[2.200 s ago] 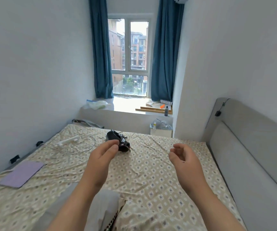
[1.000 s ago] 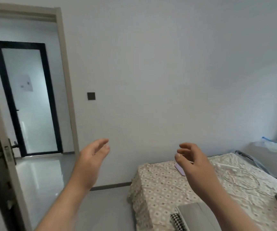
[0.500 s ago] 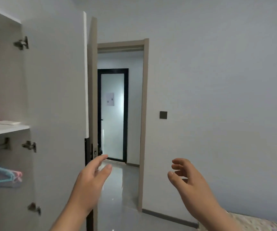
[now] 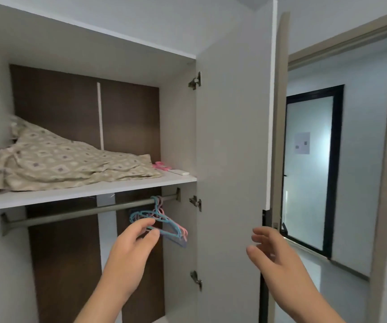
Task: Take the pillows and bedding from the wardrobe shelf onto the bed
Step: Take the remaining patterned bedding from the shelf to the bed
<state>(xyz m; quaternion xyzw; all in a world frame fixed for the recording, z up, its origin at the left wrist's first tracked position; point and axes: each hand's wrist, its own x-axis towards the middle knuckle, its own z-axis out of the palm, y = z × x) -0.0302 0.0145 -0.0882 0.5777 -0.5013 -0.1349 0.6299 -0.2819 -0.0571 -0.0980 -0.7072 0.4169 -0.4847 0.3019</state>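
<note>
Beige patterned bedding (image 4: 55, 159) lies bunched on the white wardrobe shelf (image 4: 90, 191), filling its left and middle. Whether a pillow is under it cannot be told. My left hand (image 4: 133, 247) is raised below the shelf, in front of the hanger rail, fingers loosely apart and empty. My right hand (image 4: 274, 250) hovers in front of the open wardrobe door (image 4: 232, 136), fingers curled apart, holding nothing. Both hands are well below and to the right of the bedding, touching nothing.
Blue and pink hangers (image 4: 162, 220) hang on the metal rail (image 4: 83, 212) just behind my left hand. A pink item (image 4: 161, 165) and a white flat object (image 4: 181, 172) lie at the shelf's right end. The room doorway (image 4: 341, 159) opens to the right.
My view has swung left from the bed, past the doorway, to the open wardrobe. The shelf with bedding is now in front of me. Both hands stay raised and empty.
</note>
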